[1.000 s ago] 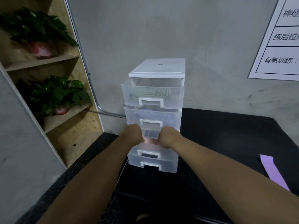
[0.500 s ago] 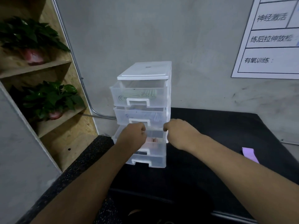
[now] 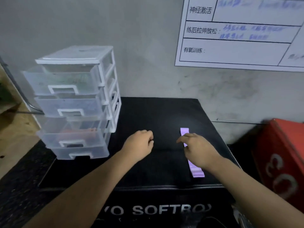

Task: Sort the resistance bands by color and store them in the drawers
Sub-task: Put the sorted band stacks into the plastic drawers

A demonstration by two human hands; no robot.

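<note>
Right hand (image 3: 197,150) is now brought over the purple resistance band (image 3: 195,171), fingers spread and relaxed across its middle; whether the band is actually touched cannot be told. Left hand (image 3: 139,143), curled into an empty fist, is held between that band and the clear drawer unit (image 3: 74,102). A moment ago both hands were at the unit's third drawer (image 3: 74,137), where something reddish is stored; they have since been drawn away to the unit's right, over the black soft box (image 3: 164,112). That lot is judged put away, and the purple band, lying flat well right of the unit, is taken as next.
</note>
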